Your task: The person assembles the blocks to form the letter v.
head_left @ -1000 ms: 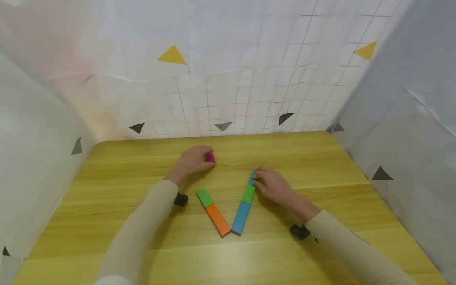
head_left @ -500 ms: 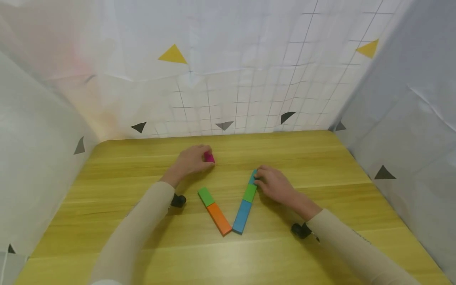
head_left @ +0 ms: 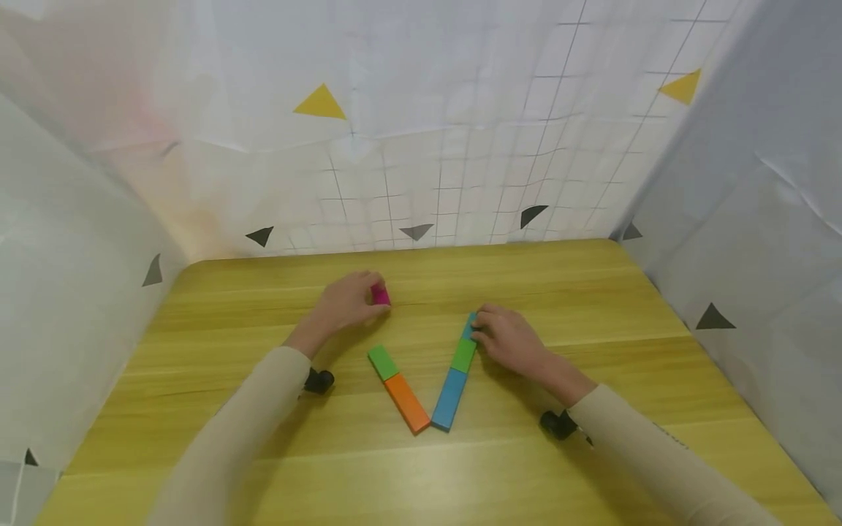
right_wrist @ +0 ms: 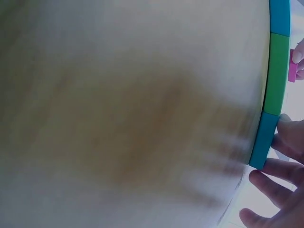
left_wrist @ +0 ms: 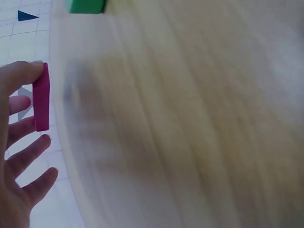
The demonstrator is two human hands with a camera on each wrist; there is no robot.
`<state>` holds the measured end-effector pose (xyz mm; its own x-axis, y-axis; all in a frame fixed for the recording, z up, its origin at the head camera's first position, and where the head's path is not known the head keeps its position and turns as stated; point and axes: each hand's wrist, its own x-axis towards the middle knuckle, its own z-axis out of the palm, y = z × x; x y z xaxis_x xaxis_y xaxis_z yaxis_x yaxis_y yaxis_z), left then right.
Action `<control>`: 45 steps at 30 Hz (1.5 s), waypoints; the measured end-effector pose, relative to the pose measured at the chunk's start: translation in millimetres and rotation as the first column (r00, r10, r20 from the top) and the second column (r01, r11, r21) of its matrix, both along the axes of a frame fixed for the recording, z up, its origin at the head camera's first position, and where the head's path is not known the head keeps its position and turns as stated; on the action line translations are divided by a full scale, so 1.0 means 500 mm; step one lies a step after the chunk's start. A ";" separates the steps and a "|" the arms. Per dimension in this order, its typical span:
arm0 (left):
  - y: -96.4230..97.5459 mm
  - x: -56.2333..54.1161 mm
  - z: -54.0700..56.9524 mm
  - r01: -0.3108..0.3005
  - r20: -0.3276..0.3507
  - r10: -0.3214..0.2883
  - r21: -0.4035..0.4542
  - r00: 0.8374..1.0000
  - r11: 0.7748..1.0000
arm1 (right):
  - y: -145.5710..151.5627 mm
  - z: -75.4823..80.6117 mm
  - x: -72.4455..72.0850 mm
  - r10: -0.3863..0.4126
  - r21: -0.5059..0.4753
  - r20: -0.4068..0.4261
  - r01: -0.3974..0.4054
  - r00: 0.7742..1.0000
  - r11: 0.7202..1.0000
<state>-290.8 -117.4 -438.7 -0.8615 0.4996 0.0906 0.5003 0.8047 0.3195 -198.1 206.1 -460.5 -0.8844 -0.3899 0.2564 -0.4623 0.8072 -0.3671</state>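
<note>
In the head view my left hand (head_left: 345, 299) pinches a magenta block (head_left: 380, 294) beyond the left row. The left wrist view shows this block (left_wrist: 42, 97) between thumb and fingers, apart from the wooden surface. My right hand (head_left: 509, 340) pinches the small blue block (head_left: 470, 326) at the far end of the right row; its fingers partly cover it. That row continues with a green block (head_left: 463, 356) and a longer blue block (head_left: 450, 399). A second green block (head_left: 383, 361) and an orange block (head_left: 408, 403) form the left row. Both rows meet at their near ends in a V.
The wooden table (head_left: 559, 277) has a white sheet (head_left: 421, 168) with grid lines and triangles behind it. More sheets hang at its left and right sides. A black wrist camera (head_left: 319, 380) hangs under the left sleeve, another camera (head_left: 558, 424) under the right.
My left hand has drawn a little to the left, carrying the magenta block. The right hand stays at the small blue block, and both rows keep their layout.
</note>
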 end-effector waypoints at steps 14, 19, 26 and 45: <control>-0.022 0.039 0.015 -0.040 -0.005 0.040 0.000 0.999 0.999 | 0.002 -0.003 -0.001 0.009 0.007 -0.013 -0.009 1.000 1.000; -0.029 0.058 0.022 -0.076 0.046 0.074 0.051 0.996 0.996 | 0.000 -0.003 -0.001 0.008 0.004 -0.021 -0.008 1.000 1.000; -0.038 0.081 0.014 -0.085 0.056 0.082 0.044 0.995 0.995 | 0.000 -0.004 0.000 0.007 -0.001 -0.013 -0.007 1.000 1.000; -0.052 0.114 -0.011 -0.088 0.098 0.085 0.025 0.992 0.996 | -0.004 0.001 -0.001 0.005 0.001 -0.001 -0.005 1.000 1.000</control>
<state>-233.8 -143.5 -444.1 -0.9069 0.4210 0.0187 0.3948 0.8333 0.3870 -198.8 204.0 -460.1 -0.8822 -0.3947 0.2568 -0.4668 0.8050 -0.3661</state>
